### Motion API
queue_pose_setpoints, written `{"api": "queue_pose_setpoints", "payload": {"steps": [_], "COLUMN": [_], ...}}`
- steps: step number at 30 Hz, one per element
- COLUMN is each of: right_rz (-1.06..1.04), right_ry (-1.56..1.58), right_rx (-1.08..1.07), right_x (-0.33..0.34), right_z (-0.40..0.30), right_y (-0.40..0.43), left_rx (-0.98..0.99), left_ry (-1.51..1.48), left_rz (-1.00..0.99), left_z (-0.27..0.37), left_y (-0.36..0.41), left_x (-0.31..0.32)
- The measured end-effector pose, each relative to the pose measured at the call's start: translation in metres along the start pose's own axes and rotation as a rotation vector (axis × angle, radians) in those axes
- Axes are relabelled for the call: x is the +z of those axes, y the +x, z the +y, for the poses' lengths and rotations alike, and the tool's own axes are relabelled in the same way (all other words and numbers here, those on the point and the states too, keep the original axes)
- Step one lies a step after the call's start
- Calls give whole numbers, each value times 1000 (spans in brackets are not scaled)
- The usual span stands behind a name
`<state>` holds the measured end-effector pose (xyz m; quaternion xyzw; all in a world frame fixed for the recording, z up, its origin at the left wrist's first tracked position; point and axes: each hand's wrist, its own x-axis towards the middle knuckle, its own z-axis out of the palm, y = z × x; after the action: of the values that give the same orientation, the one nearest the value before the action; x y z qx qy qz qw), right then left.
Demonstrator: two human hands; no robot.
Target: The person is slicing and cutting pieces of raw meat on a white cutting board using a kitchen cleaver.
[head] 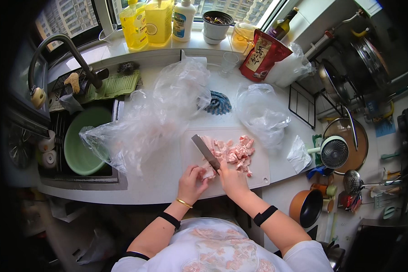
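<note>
A white plastic cutting board (258, 170) lies on the counter before me. My right hand (232, 179) is closed round the handle of a kitchen knife (204, 149), whose wide blade points up and left across the board. Just left of the knife, my left hand (192, 183) holds a piece of pale pink raw meat (209, 172) between thumb and fingers. Chopped raw meat (238, 153) is heaped to the right of the blade. The handle is hidden under my right fingers.
Crumpled clear plastic bags (149, 125) lie left of the board, another plastic bag (263, 112) behind it at right. A green basin (85, 142) sits in the sink at left. A blue cloth (219, 102) is behind the board. An orange pot (304, 207) stands at right.
</note>
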<state>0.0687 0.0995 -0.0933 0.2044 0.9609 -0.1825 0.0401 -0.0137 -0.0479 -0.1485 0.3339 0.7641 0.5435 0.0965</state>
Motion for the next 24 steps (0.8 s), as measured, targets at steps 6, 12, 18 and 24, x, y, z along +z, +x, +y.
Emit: {"api": "queue_pose_setpoints", "payload": {"steps": [6,12,18,24], "right_rz": [-21,-39,-90,-80], "right_ry": [9,17,-4,-42], "right_rx": [7,-37,-31,-24], "right_x": [-37,-57,-54,-24], "right_z": [23,-1,-11,-11], "right_y": [-29,-38,-42,-30], "left_rx": [-7,15,0,-9], "left_ry": [17,8,9,2], "left_rz": [22,33,41,80], "left_z": [-1,1,0,-3], "left_y": [1,2,0,2], "left_x": [0,1,1,4]}}
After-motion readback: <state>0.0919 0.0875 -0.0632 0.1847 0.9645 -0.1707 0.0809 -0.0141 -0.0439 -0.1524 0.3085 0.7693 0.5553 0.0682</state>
